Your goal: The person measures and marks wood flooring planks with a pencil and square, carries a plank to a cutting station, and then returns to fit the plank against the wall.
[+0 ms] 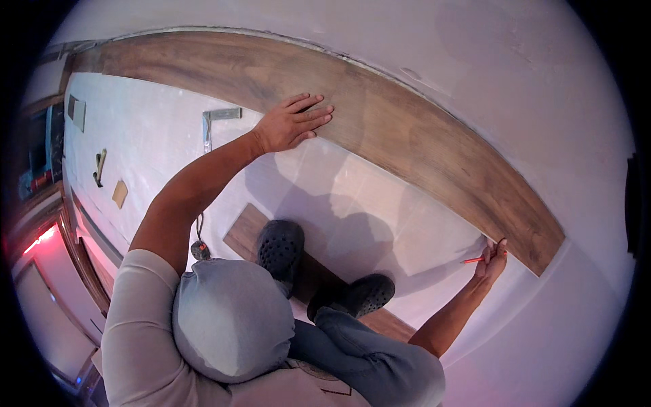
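Observation:
A long wood-look plank lies along the base of the wall, reaching from the upper left down to the right. My left hand rests on it, fingers spread over its near edge. At the plank's near edge by its right end, my right hand is closed on a red pencil, fingertips at the plank. Just left of my left hand, a metal square lies on the pale floor.
A loose plank lies beneath my dark clogs. A round dark tool with a cord, a hammer-like tool and small board offcuts are on the left. A doorway with red light stands far left.

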Motion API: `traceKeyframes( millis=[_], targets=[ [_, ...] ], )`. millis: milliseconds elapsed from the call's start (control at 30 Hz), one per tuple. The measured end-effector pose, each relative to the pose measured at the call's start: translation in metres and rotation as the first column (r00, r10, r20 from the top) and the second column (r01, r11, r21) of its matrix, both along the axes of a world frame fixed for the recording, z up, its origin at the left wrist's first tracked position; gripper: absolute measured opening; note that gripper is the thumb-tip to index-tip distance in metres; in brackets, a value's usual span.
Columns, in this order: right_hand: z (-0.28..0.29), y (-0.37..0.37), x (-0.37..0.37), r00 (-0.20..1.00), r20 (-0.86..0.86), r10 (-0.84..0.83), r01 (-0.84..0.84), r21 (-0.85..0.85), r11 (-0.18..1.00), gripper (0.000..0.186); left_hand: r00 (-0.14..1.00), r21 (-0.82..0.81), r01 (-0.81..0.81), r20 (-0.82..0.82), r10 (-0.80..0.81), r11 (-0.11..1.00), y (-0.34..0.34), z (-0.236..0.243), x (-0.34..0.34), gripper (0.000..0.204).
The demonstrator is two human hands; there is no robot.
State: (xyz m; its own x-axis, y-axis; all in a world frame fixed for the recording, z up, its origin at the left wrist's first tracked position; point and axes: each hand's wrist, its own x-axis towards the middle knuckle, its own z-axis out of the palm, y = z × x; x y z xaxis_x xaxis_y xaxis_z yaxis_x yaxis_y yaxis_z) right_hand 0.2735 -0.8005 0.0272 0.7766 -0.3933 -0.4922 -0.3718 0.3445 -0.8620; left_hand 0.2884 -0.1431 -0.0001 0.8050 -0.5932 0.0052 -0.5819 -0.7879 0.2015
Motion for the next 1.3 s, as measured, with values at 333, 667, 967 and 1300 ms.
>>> traceKeyframes(
  millis=[333, 667, 967, 1300],
  targets=[
    [0.002, 0.002, -0.006, 0.996, 0.089, -0.025, 0.026, -0.002, 1.000, 0.021, 0.999, -0.002, -0.024, -0.026, 0.024, 1.000, -0.001, -0.008, -0.001, 0.061],
    [-0.013, 0.015, -0.005, 0.909, 0.287, -0.304, 0.199, 0.342, 0.918, 0.011, 0.997, -0.012, -0.072, -0.044, 0.071, 0.997, -0.003, -0.006, 0.000, 0.065],
    [-0.043, -0.001, -0.004, 0.948, 0.214, -0.235, 0.168, 0.292, 0.942, 0.017, 0.996, -0.030, -0.067, -0.060, 0.065, 0.997, -0.007, -0.004, 0.003, 0.066],
    [-0.024, 0.003, 0.008, 0.985, -0.175, -0.001, 0.000, -0.001, 1.000, 0.028, 0.993, -0.039, -0.092, -0.072, 0.089, 0.995, -0.007, 0.000, 0.000, 0.067]
  ],
)
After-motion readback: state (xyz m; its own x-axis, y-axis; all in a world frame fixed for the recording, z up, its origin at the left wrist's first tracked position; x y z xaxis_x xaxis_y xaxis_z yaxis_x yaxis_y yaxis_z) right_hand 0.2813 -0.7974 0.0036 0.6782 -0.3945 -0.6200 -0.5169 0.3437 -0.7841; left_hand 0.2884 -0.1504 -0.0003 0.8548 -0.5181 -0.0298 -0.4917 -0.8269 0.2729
